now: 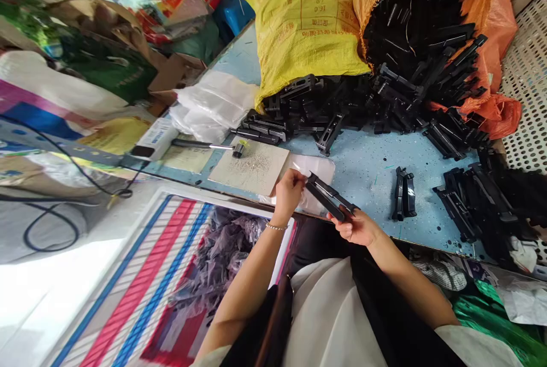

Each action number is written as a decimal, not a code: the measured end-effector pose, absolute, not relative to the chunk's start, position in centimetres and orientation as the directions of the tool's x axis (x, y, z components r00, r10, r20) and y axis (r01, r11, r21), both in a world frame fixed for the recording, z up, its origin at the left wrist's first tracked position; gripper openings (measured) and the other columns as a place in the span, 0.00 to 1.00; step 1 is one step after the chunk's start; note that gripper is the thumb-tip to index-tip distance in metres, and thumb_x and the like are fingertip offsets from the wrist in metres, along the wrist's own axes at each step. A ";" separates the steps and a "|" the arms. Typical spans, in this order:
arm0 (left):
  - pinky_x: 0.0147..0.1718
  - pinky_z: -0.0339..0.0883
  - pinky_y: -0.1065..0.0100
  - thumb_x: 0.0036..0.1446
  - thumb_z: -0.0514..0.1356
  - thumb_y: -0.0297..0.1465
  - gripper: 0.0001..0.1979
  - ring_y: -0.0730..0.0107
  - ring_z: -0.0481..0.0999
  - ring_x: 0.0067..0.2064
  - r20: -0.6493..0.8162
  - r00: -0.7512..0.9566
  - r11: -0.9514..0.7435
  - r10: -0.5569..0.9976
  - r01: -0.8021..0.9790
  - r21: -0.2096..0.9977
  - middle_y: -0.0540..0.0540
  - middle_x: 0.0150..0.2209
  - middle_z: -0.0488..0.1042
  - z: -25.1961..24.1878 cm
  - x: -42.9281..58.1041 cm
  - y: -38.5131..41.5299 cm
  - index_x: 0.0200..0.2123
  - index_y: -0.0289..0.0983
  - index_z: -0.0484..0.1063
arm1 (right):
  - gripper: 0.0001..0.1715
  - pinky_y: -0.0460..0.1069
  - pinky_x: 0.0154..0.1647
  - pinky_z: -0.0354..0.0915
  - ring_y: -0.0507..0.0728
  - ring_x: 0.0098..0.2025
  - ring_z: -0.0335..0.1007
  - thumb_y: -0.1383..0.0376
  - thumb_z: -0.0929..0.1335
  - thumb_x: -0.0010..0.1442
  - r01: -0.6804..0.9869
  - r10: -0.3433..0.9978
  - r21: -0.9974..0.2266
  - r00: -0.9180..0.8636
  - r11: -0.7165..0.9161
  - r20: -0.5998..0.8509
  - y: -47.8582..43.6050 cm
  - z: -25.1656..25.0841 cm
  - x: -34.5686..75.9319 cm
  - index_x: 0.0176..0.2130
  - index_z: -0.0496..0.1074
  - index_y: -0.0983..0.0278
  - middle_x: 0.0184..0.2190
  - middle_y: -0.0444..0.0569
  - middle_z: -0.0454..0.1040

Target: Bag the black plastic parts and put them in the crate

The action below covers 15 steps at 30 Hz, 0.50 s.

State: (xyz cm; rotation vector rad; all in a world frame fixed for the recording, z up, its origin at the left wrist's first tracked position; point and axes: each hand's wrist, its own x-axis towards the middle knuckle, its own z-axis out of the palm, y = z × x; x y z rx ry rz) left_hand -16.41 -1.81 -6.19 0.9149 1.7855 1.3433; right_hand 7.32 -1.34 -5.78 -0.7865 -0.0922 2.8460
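My right hand (356,225) grips a long black plastic part (331,197) by its near end, holding it just above the front edge of the light blue table (367,167). My left hand (289,190) is closed in a pinch at the part's far end, with something small and pale at the fingertips that I cannot make out. A bracelet sits on my left wrist. Under the hands lies a clear plastic bag (318,170). Two more black parts (404,193) lie together on the table to the right.
A large heap of black parts (367,105) spills from an orange sack (496,19) beside a yellow sack (299,19). More black parts (482,202) pile up at the right. A board (252,167), a small hammer (205,145) and white bags (213,105) lie left. A striped sack (179,281) stands below.
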 end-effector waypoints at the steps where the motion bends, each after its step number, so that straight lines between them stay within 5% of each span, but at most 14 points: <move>1: 0.32 0.67 0.69 0.51 0.60 0.31 0.05 0.71 0.73 0.28 -0.088 -0.483 0.203 0.871 0.190 0.961 0.51 0.27 0.75 -6.0 -16.5 -2.1 0.33 0.38 0.74 | 0.12 0.39 0.17 0.58 0.44 0.18 0.57 0.63 0.65 0.69 -0.163 0.174 -0.066 -0.843 -0.984 -0.509 -1.4 -6.1 7.1 0.43 0.72 0.72 0.26 0.45 0.73; 3: 0.35 0.68 0.68 0.52 0.60 0.32 0.07 0.70 0.75 0.31 -0.090 -0.448 0.216 0.889 0.239 0.947 0.49 0.30 0.77 -5.6 -16.9 -2.6 0.35 0.38 0.76 | 0.12 0.38 0.17 0.60 0.43 0.19 0.57 0.63 0.65 0.69 -0.200 0.187 -0.031 -0.837 -0.979 -0.514 -1.4 -6.4 7.2 0.44 0.71 0.72 0.27 0.45 0.73; 7: 0.29 0.66 0.70 0.45 0.68 0.36 0.13 0.71 0.73 0.28 -0.197 -0.451 0.259 0.870 0.079 0.963 0.50 0.27 0.75 -5.6 -17.1 -2.7 0.33 0.36 0.73 | 0.12 0.37 0.18 0.60 0.42 0.18 0.54 0.62 0.66 0.69 -0.279 0.283 -0.077 -0.845 -0.957 -0.455 -1.1 -5.6 8.0 0.45 0.70 0.70 0.28 0.43 0.72; 10: 0.29 0.69 0.68 0.50 0.65 0.36 0.11 0.69 0.75 0.28 -0.248 -0.402 0.271 0.881 0.002 0.963 0.48 0.28 0.77 -6.1 -16.8 -2.3 0.35 0.36 0.74 | 0.14 0.37 0.18 0.60 0.42 0.18 0.54 0.60 0.65 0.70 -0.251 0.259 -0.072 -0.880 -0.965 -0.398 -1.2 -4.9 8.1 0.45 0.70 0.70 0.28 0.42 0.72; 15: 0.48 0.73 0.59 0.56 0.55 0.27 0.12 0.60 0.80 0.44 -0.021 -0.376 0.200 0.926 0.443 0.874 0.41 0.41 0.81 -6.4 -17.1 -2.2 0.39 0.36 0.79 | 0.17 0.38 0.17 0.61 0.43 0.18 0.59 0.61 0.63 0.71 -0.199 0.163 0.022 -0.857 -0.980 -0.489 -1.7 -5.8 7.2 0.45 0.71 0.74 0.27 0.46 0.74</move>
